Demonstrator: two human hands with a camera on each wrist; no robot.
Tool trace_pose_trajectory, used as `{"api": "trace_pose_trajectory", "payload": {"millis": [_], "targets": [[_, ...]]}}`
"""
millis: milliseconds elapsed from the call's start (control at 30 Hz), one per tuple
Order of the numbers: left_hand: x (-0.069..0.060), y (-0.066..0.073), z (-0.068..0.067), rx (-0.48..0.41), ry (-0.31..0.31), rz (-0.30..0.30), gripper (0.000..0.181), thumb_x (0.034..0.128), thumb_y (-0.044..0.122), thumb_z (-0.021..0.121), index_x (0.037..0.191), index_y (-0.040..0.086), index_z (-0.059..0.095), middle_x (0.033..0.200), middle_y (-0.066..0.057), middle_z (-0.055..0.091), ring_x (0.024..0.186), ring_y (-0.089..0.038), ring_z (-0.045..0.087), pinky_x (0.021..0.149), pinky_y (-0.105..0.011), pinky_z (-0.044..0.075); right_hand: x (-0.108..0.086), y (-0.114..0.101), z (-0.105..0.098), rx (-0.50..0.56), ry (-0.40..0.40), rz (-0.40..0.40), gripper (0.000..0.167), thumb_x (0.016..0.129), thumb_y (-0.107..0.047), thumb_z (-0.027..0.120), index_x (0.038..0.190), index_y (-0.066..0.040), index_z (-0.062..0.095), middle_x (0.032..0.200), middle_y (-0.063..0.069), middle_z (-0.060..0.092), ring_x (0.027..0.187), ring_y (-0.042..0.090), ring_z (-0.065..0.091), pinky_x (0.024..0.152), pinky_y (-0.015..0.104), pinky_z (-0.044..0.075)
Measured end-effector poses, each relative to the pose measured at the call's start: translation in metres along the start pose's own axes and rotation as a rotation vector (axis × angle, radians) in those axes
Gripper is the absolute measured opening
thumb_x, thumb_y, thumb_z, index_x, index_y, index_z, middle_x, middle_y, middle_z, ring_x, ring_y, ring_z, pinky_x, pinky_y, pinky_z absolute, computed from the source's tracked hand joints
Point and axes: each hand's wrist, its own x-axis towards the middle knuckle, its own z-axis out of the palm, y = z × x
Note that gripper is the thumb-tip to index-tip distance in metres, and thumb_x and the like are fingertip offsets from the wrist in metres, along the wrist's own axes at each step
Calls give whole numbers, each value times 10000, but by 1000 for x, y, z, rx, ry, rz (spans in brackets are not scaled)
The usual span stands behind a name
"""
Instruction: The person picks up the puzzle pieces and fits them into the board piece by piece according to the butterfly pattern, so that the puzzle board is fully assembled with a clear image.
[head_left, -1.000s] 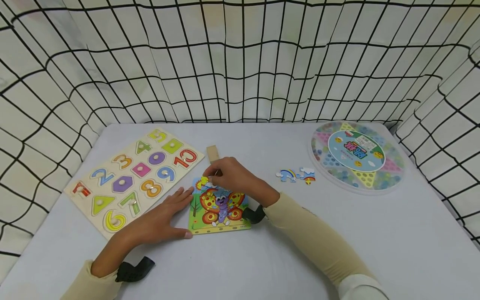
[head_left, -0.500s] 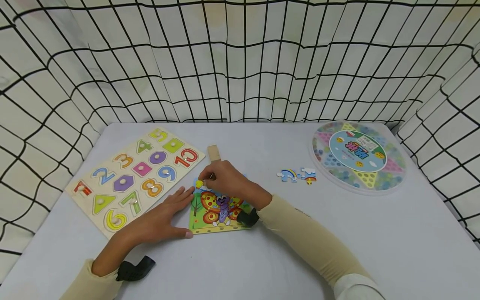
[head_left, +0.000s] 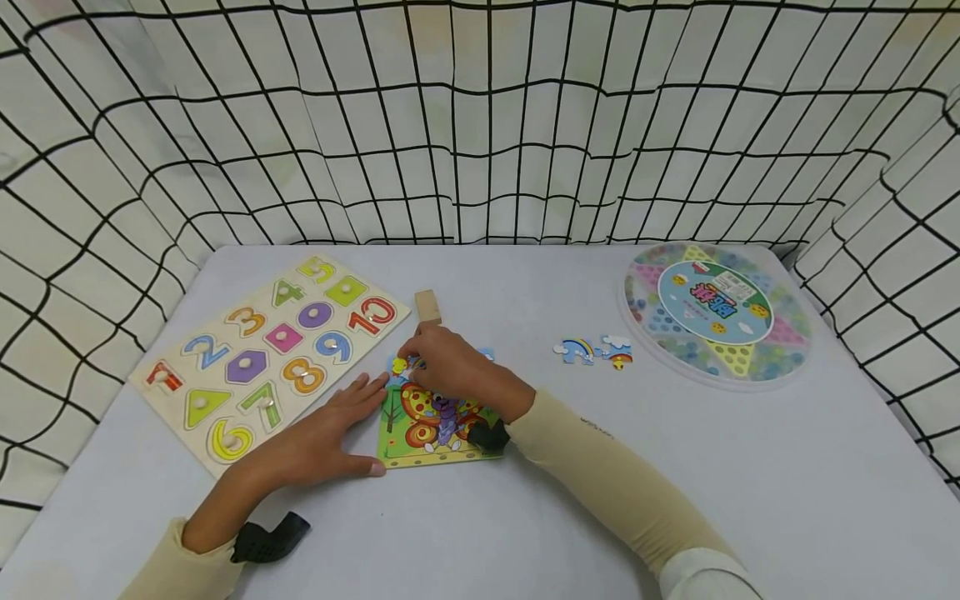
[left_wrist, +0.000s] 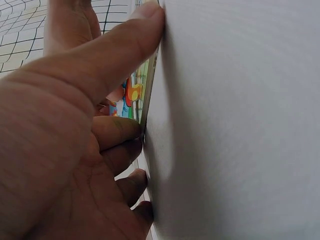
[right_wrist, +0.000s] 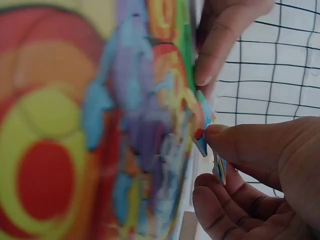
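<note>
Toward ten o'clock, number board (head_left: 251, 342): lies askew, digits and shapes on it.
Round game board (head_left: 715, 302): two o'clock, far side.
Butterfly puzzle (head_left: 397, 446): clock centre, flat.
Left hand (head_left: 322, 437): nine o'clock, fingers extended, touching the puzzle's edge.
Right hand (head_left: 453, 362): twelve o'clock, pinching a rainbow-striped piece (right_wrist: 220, 170).
Loose pieces (head_left: 577, 351): two o'clock, side by side.
Wooden block (head_left: 427, 306): twelve o'clock.

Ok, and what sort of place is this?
Possibly an enclosed play area: black netting rises behind and beside a white-covered table, which holds a number puzzle board and a butterfly puzzle.
</note>
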Motion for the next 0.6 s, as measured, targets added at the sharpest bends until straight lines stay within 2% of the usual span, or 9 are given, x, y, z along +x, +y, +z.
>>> {"api": "trace_pose_trajectory", "payload": {"millis": [167, 367, 600], "targets": [[0, 0, 1, -3, -2, -6, 1001, 766, 504, 782, 1527, 64, 303, 1614, -56, 162, 1471, -337, 58, 1130, -592, 139, 2, 1, 4, -57, -36, 10, 357, 917, -167, 695, 1262, -82, 663, 1122, 38, 577, 908, 104, 519, 757, 168, 461], [1, -1, 1, -4, 0, -4, 1005, 765, 501, 784, 1529, 66, 297, 1612, -70, 166, 1469, -343, 62, 1127, -596, 144, 4, 3, 4, -127, -59, -23, 352, 915, -187, 698, 1253, -90, 672, 1175, 47, 602, 1034, 151, 528, 840, 205, 460], [1, -1, 1, -6, 0, -3, 1000, 765, 498, 786, 1525, 60, 305, 1612, -69, 169, 1469, -344, 60, 1127, -597, 143, 4, 4, 3, -132, -81, -27, 362, 920, -209, 694, 1265, -104, 666, 1206, 55, 584, 1077, 167, 505, 858, 210, 453]]}}
